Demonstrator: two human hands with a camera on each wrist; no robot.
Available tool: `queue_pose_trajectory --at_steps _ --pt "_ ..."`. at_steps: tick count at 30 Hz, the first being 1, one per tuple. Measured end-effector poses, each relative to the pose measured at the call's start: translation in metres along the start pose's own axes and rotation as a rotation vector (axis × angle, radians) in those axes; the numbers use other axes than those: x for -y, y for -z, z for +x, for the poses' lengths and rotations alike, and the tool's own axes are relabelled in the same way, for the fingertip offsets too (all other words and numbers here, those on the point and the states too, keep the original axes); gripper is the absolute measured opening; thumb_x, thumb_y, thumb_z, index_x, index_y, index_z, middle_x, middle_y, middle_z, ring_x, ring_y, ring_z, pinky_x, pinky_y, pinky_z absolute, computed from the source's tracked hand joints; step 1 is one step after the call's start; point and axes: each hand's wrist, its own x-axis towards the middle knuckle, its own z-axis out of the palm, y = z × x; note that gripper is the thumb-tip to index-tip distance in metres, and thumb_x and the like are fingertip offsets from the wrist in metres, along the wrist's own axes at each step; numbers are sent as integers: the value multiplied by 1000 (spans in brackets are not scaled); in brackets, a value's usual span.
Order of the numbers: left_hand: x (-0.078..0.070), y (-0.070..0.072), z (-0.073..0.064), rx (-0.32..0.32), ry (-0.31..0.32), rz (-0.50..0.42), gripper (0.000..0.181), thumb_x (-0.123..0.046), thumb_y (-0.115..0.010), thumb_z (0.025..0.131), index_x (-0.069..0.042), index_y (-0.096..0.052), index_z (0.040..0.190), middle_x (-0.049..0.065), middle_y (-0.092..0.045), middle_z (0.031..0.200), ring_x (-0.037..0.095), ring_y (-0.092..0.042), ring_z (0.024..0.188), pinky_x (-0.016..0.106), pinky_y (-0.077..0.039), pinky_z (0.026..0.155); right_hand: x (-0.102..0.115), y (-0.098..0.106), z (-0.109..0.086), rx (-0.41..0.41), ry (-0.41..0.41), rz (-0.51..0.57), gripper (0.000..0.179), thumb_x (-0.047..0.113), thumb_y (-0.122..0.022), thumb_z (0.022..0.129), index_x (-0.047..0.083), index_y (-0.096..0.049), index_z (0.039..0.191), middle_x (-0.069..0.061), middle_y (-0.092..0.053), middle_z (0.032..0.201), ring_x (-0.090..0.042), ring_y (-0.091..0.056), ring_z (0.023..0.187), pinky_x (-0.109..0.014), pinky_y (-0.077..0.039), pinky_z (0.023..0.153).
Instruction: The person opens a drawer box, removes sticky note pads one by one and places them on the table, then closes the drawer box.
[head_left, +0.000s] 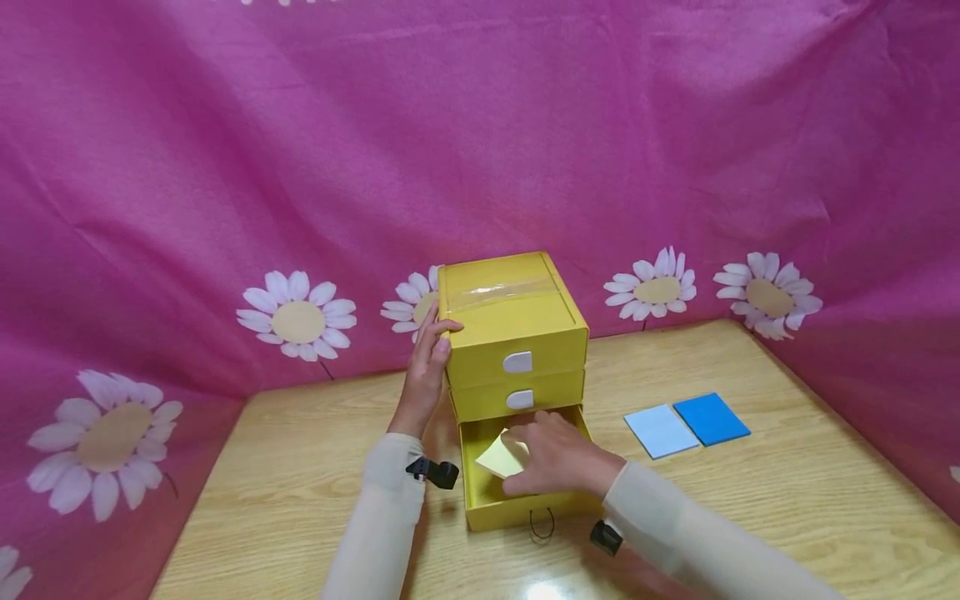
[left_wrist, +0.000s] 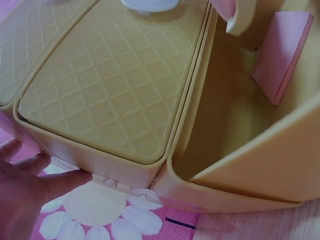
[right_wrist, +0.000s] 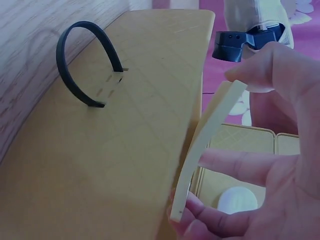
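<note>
A yellow drawer box stands on the table with its bottom drawer pulled out. My left hand rests against the box's left side, with fingertips at the top edge; in the left wrist view its fingers lie spread along that side. Over the open drawer, my right hand pinches a pale yellow sticky note pad between thumb and fingers. The right wrist view shows the yellow pad slightly bent in that grip. Inside the drawer is a pink pad, hidden in the head view.
To the right of the box, a light blue pad and a darker blue pad lie side by side on the wooden table. A black loop handle sticks out from the drawer front. Pink flowered cloth hangs around the table.
</note>
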Motion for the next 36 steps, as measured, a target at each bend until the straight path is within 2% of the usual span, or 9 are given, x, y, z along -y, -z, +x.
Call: queue_pose_trajectory --at_steps 4,11,19,24,28,36 --pt "0 0 0 2 3 -1 33 -20 -38 100 -2 -50 125 17 -10 160 32 -15 145 56 -21 112 0 3 -5 -8 -4 0 58 41 -71 65 13 -66 115 2 -49 80 -21 -42 84 -33 -36 65" --pt "0 0 0 6 -1 -11 32 -19 -38 100 -1 -50 125 17 -11 160 31 -15 145 55 -19 112 -2 6 -13 -16 -22 6 67 38 -72 64 14 -63 126 0 -48 86 -23 -41 87 -33 -37 62" --pt "-1 0 -1 10 26 18 32 -20 -38 100 -3 -49 125 15 -10 160 31 -13 146 57 -17 112 -6 10 -18 -9 -35 -13 73 40 -73 63 11 -60 129 -3 -49 93 -22 -41 88 -33 -39 64" --pt "-6 2 9 -3 2 31 32 -20 -38 100 -5 -50 125 15 -11 160 32 -13 146 59 -18 112 -8 22 -17 -15 -51 -53 79 41 -75 65 13 -55 136 -5 -51 106 -21 -42 91 -34 -41 70" --pt "-9 3 17 -12 -12 47 33 -21 -38 100 -5 -50 126 16 -12 160 32 -14 145 59 -18 112 -10 29 -15 -45 -40 -72 78 42 -76 65 14 -57 134 -5 -52 104 -21 -43 91 -34 -42 70" --pt "-3 3 4 2 38 33 33 -22 -39 99 -5 -50 125 13 -11 160 31 -14 145 56 -20 112 -12 22 -25 -44 -43 -39 74 40 -78 64 16 -59 132 -4 -52 103 -21 -42 93 -35 -42 72"
